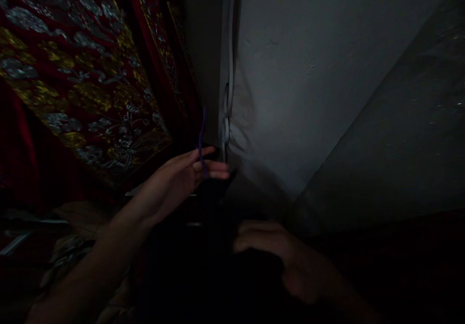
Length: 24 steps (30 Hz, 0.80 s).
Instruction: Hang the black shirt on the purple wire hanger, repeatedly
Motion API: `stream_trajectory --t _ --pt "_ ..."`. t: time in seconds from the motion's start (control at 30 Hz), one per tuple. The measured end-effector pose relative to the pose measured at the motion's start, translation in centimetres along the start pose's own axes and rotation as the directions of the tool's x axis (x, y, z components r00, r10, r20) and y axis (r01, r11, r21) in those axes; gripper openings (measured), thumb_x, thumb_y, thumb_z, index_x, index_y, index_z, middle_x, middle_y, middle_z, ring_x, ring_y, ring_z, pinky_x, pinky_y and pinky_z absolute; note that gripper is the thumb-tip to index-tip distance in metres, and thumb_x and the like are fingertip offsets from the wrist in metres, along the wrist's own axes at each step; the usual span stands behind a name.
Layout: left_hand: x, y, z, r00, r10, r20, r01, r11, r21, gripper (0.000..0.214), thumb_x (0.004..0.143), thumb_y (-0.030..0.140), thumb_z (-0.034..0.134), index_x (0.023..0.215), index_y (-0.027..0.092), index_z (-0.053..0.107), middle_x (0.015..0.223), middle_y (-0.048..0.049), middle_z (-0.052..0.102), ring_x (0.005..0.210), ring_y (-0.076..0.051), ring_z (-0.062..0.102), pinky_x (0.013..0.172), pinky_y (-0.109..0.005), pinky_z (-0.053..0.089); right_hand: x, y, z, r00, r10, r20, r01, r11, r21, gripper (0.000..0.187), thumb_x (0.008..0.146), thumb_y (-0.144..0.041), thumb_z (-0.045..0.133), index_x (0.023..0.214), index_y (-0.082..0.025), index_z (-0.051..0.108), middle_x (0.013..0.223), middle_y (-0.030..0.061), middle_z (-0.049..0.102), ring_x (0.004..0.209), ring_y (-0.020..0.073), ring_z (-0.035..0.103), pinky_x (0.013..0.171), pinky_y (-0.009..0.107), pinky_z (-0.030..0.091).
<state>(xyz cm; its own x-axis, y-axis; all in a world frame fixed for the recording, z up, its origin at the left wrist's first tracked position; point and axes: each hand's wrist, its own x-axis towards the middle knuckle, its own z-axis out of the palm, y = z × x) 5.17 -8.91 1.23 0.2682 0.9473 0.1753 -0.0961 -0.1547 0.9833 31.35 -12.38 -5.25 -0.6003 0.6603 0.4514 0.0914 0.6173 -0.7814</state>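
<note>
A thin purple string (202, 135) stands up from my left hand (181, 176) and crosses its fingers. The thumb pinches it against the index finger, while the other fingers stretch out to the right, close to the wall corner. Lower down on the right is my right hand (271, 244), slightly blurred, with its fingers curled in. Whatever it holds, if anything, is lost in the dark. The two hands are apart.
Red cloth (90, 67) with gold and silver embroidery hangs at the left. A pale looped cord or cable (227, 96) runs down the corner beside a grey wall (308, 72). Crumpled, unclear items (69, 256) lie at lower left. Deep shadow covers the bottom.
</note>
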Motion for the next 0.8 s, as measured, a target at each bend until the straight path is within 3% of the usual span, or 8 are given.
stream_trajectory --t 0.1,0.27,0.4,0.5,0.6,0.73,0.77,0.8 --pt "-2.7 0.1 -2.0 0.978 -0.196 0.071 0.194 0.98 0.038 0.043 0.087 0.051 0.069 0.12 0.024 0.071 0.07 -0.002 0.063 0.051 -0.015 0.058 0.052 -0.031 0.052 1.6 1.0 0.3 0.992 -0.01 0.128 0.01 1.0 -0.001 0.064 0.099 -0.071 0.033 0.118 -0.023 0.071 0.113 0.0108 0.073 0.106 0.0249 0.069 0.096 0.038 0.053" --pt "-6.0 2.0 -6.1 0.943 -0.329 0.052 0.268 0.842 0.468 0.035 0.09 0.052 0.067 0.11 0.024 0.075 0.062 0.0022 0.052 0.05 -0.01 0.044 0.041 -0.018 0.032 3.4 6.5 -1.2 0.925 0.033 -0.378 -0.123 0.969 -0.215 0.049 0.096 -0.052 0.059 0.139 -0.028 0.058 0.15 0.0107 0.053 0.14 0.0281 0.048 0.119 0.048 0.037" --pt "-5.1 2.6 -7.2 0.999 -0.055 -0.001 0.043 0.777 0.628 0.032 0.091 0.051 0.065 0.083 0.021 0.073 0.063 0.0014 0.056 0.055 -0.011 0.05 0.046 -0.018 0.039 3.5 9.7 -1.5 0.936 0.176 -0.305 -0.213 0.973 -0.092 0.049 0.09 -0.065 0.061 0.113 -0.024 0.075 0.125 0.0107 0.071 0.119 0.0306 0.064 0.107 0.048 0.049" --pt "-2.8 1.6 -7.1 0.971 0.222 -0.086 -0.11 0.74 0.664 0.025 0.088 0.045 0.07 0.085 0.02 0.071 0.07 0.0001 0.066 0.064 -0.014 0.062 0.058 -0.022 0.05 4.2 10.2 -1.9 0.825 0.33 -0.459 -0.289 0.944 0.16 0.054 0.08 -0.073 0.066 0.096 -0.022 0.077 0.094 0.0072 0.077 0.092 0.0266 0.072 0.084 0.039 0.059" --pt "-0.9 0.3 -6.5 0.828 0.525 -0.195 -0.242 0.65 0.72 0.025 0.089 0.036 0.071 0.109 0.021 0.07 0.097 -0.0045 0.075 0.087 -0.02 0.071 0.081 -0.032 0.058 6.8 9.1 -3.7 0.673 0.297 -0.678 -0.11 0.946 0.305 0.05 0.074 -0.072 0.074 0.087 -0.023 0.073 0.082 0.0033 0.074 0.082 0.0228 0.071 0.072 0.033 0.06" --pt "-0.4 -1.5 -5.4 0.405 0.907 -0.112 -0.311 0.252 0.916 0.022 0.089 0.024 0.07 0.111 0.024 0.07 0.114 -0.007 0.07 0.11 -0.025 0.065 0.099 -0.042 0.052 10.9 6.9 -7.6 0.566 0.161 -0.808 0.107 0.958 0.266 0.043 0.074 -0.065 0.078 0.086 -0.025 0.069 0.086 0.0033 0.074 0.092 0.0235 0.072 0.077 0.034 0.06" --pt "-0.5 -2.1 -5.0 0.333 0.941 -0.053 -0.317 0.165 0.934 0.02 0.088 0.021 0.07 0.108 0.024 0.07 0.11 -0.0066 0.07 0.108 -0.025 0.065 0.096 -0.041 0.053 11.4 6.6 -8.5 0.557 0.144 -0.818 0.122 0.96 0.252 0.041 0.076 -0.064 0.076 0.088 -0.024 0.069 0.089 0.0041 0.075 0.095 0.0238 0.072 0.079 0.035 0.061" --pt "-0.7 -2.9 -4.7 0.316 0.949 0.008 -0.34 0.106 0.934 0.02 0.089 0.017 0.068 0.107 0.024 0.07 0.105 -0.0059 0.07 0.103 -0.024 0.066 0.092 -0.04 0.053 11.6 6.5 -9.1 0.546 0.133 -0.827 0.128 0.962 0.24 0.039 0.08 -0.062 0.073 0.09 -0.024 0.069 0.093 0.0048 0.075 0.098 0.0239 0.072 0.08 0.036 0.061"
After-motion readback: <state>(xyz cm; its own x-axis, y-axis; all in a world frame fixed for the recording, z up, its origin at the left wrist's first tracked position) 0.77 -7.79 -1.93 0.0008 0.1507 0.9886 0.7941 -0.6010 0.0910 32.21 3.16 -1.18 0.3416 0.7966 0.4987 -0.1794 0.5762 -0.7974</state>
